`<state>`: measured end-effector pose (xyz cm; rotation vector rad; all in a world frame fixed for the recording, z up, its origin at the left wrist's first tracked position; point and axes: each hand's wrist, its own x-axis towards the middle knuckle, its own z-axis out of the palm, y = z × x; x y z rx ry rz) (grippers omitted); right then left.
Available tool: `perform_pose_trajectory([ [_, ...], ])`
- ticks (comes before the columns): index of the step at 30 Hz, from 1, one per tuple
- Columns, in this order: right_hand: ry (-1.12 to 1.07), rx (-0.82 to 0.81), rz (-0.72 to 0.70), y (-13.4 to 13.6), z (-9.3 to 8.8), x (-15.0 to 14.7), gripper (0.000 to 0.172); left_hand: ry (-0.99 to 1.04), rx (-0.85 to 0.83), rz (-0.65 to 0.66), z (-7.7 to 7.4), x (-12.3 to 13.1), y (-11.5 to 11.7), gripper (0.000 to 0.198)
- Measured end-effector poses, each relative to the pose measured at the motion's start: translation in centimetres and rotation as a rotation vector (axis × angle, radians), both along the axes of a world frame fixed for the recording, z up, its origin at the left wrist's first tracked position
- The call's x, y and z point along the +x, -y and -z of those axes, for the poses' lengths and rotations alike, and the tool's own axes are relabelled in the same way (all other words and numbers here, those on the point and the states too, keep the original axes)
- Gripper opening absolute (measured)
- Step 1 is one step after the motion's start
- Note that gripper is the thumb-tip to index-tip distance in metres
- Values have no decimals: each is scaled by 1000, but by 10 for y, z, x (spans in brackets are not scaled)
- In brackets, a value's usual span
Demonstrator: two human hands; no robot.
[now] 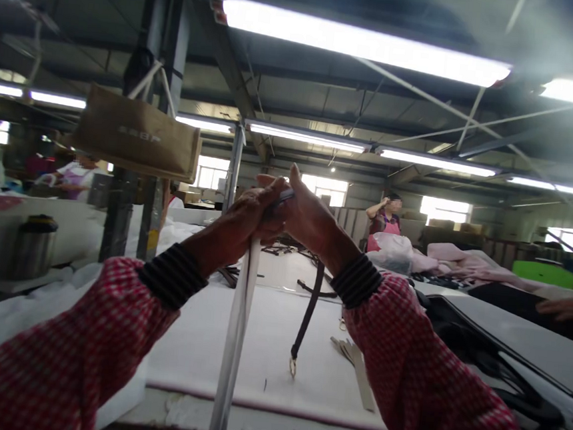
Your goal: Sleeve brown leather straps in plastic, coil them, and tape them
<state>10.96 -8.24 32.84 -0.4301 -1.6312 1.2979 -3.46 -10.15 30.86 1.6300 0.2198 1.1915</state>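
Note:
Both my hands are raised in front of me and meet above the white table [265,347]. My left hand [243,221] is closed on the top of a long white strip [236,331] that hangs straight down past the table's front edge. My right hand [311,220] is closed against the left one, pinching a dark strap [310,307]. The strap dangles below my right wrist and ends in a small metal clasp [293,366] just above the table. Both sleeves are red checked with dark striped cuffs.
A metal pot [35,246] stands at the left. Dark straps [480,352] and grey panels [521,336] lie at the right, where another person's hand [566,308] rests. A person in a pink apron [386,220] stands behind. A brown bag [138,134] hangs from a pillar.

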Motion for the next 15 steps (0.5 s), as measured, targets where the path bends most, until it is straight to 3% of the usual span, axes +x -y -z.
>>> perform_pose_trajectory([
  [5, -346, -197, 407, -31, 13, 40, 55, -199, -64, -159, 71, -30, -8, 64],
  [7, -354, -162, 401, -37, 3, 49, 56, -282, -78, -167, 88, -38, -10, 65],
  [8, -330, -118, 358, -37, -6, 49, 56, -298, -82, -159, 89, -40, -10, 65],
  [9, -301, -60, 301, -35, -16, 46, 55, -295, -86, -142, 84, -40, -10, 64],
  [11, -206, 63, 165, -28, -39, 32, 53, -223, -62, -102, 60, -36, -8, 60],
  [13, -81, 138, 53, -18, -58, 11, 50, -129, -9, -54, 23, -27, -6, 55],
  [15, -24, 167, 30, -10, -69, -11, 48, -51, 48, -8, -15, -18, -4, 49],
])
